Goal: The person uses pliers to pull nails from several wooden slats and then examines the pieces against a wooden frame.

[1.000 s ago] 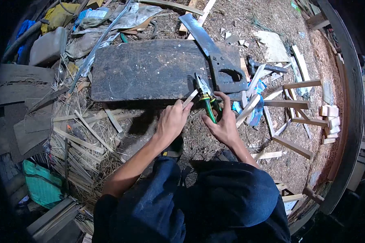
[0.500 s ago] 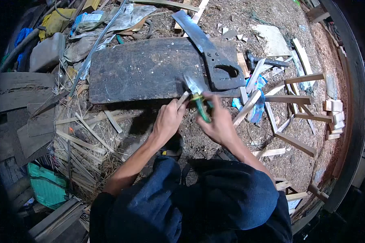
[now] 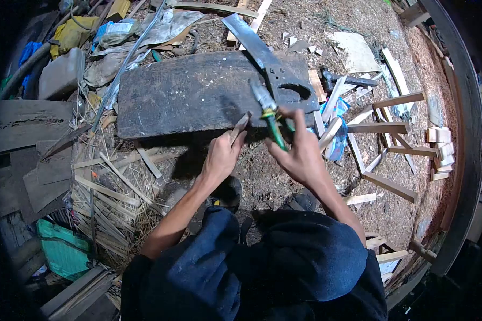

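Wrapped round a short thin strip of wood (image 3: pixel 241 123), my left hand (image 3: pixel 220 156) is at the near edge of a dark, worn plank (image 3: pixel 171 96). My right hand (image 3: pixel 300 150) grips a cutting tool (image 3: pixel 273 125) with green handles, like pruning shears; its metal end points up and left over the plank, apart from the strip. The blades are blurred. A handsaw (image 3: pixel 276 72) lies across the plank's right part, its dark handle just beyond my right hand.
A hammer (image 3: pixel 353 80) lies right of the plank among wood offcuts. Wooden legs or slats (image 3: pixel 380 128) stick out at the right. Split sticks (image 3: pixel 107 208) lie at the left, near a green container (image 3: pixel 64 249). Sacks and a hose lie at the upper left.
The green-handled tool in my right hand has moved right and slightly down, away from the strip's tip. My left hand still holds the strip, now with its tip a little higher.
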`<state>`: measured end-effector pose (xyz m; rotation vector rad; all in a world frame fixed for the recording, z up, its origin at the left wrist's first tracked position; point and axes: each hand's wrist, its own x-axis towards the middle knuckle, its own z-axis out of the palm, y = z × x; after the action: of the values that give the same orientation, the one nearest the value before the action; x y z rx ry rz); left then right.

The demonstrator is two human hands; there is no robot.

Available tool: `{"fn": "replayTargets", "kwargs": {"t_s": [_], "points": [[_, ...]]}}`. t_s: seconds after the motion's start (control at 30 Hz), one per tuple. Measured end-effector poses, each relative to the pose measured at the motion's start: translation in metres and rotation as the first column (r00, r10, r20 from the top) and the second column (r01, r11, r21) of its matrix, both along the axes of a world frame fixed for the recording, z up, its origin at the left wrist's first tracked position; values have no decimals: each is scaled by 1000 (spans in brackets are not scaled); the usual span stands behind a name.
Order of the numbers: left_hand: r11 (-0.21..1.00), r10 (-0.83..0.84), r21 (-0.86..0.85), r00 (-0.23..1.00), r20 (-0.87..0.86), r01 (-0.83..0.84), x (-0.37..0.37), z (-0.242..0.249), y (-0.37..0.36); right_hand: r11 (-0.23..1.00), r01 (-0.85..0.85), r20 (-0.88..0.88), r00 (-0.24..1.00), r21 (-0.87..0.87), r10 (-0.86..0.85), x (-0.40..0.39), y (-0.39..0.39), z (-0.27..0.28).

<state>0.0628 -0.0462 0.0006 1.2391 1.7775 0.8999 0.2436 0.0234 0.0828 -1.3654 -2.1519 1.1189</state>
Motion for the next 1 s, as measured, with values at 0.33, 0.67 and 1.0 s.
{"fn": "replayTargets", "kwargs": {"t_s": [0.33, 0.67, 1.0], "points": [[1000, 2, -12, 1000, 4, -2, -1, -5, -3, 989, -124, 194, 971, -76, 137, 3, 7, 5], [936, -109, -235, 851, 514, 262, -13, 30, -8, 978, -111, -196, 978, -178, 76, 23, -2, -17], [969, -189, -128, 967, 170, 212, -16, 49, 16, 970, 11, -121, 992, -241, -41, 58, -37, -12]]}}
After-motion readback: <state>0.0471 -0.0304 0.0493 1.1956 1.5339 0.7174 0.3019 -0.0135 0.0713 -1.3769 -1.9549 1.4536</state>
